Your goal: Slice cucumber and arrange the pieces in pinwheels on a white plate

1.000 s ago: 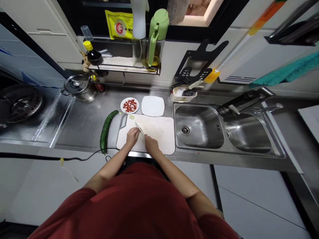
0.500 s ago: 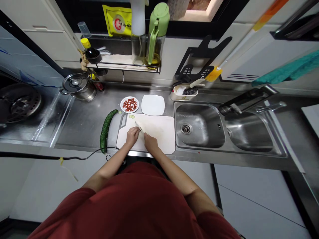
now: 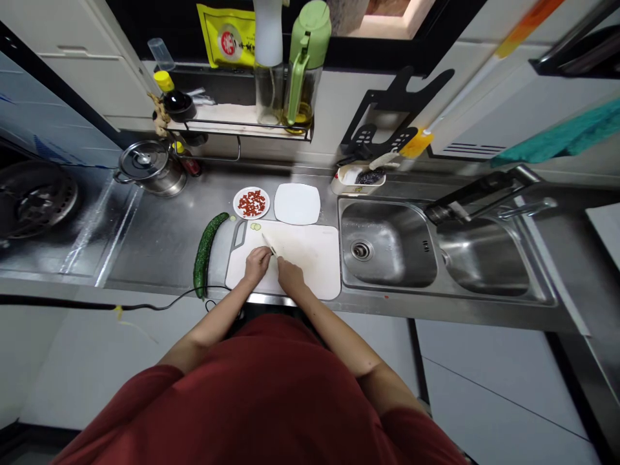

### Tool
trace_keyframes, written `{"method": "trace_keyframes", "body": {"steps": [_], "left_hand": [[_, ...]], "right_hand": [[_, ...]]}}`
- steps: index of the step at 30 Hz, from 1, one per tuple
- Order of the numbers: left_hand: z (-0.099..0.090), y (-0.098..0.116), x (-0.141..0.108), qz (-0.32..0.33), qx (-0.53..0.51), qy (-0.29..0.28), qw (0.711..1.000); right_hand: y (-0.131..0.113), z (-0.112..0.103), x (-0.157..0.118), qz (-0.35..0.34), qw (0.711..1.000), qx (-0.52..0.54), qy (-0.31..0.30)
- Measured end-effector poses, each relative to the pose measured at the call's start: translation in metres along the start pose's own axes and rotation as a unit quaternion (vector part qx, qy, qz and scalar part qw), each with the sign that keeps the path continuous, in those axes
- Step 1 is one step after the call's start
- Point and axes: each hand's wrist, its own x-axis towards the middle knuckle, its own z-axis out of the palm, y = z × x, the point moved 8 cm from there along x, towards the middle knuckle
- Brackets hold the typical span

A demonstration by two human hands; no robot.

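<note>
My right hand (image 3: 290,276) is closed round the handle of a knife (image 3: 268,243), whose blade points away and to the left over the white cutting board (image 3: 310,258). Just left of the blade, my left hand (image 3: 258,263) has its fingers pressed together; whatever they pinch is hidden or too small to name. Pale green cucumber slices (image 3: 256,226) lie near the board's far left corner. A long whole cucumber (image 3: 206,248) rests on the steel counter left of the board.
Behind the board stand a plate of red chopped pieces (image 3: 252,203) and a white square plate (image 3: 297,204). To the right is a double sink (image 3: 387,245). A lidded pot (image 3: 151,169) sits at the back left. A dark cable (image 3: 97,302) crosses the counter's front edge.
My right hand has shifted very slightly left. The left hand stays nearly in place beside the blade. The view has moved a little.
</note>
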Motion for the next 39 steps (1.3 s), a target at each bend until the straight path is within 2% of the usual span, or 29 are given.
{"method": "trace_keyframes", "body": {"steps": [5,10,15,30,39], "left_hand": [[-0.002,0.002,0.000,0.009,-0.007,0.012,1.000],[-0.001,0.001,0.000,-0.002,-0.005,0.002,1.000],[0.000,-0.001,0.000,-0.007,-0.006,0.003,1.000],[-0.003,0.003,-0.001,0.028,-0.016,0.033,0.999],[-0.002,0.001,-0.001,0.028,-0.014,0.036,0.999]], "right_hand": [[-0.002,-0.002,0.006,-0.005,1.000,0.017,0.005],[-0.004,-0.006,0.008,-0.011,0.999,0.024,0.021],[0.001,-0.001,0.004,0.000,1.000,0.017,0.000],[-0.005,-0.007,0.015,-0.013,1.000,0.014,0.014],[0.003,0.003,0.009,-0.007,1.000,0.020,-0.001]]}}
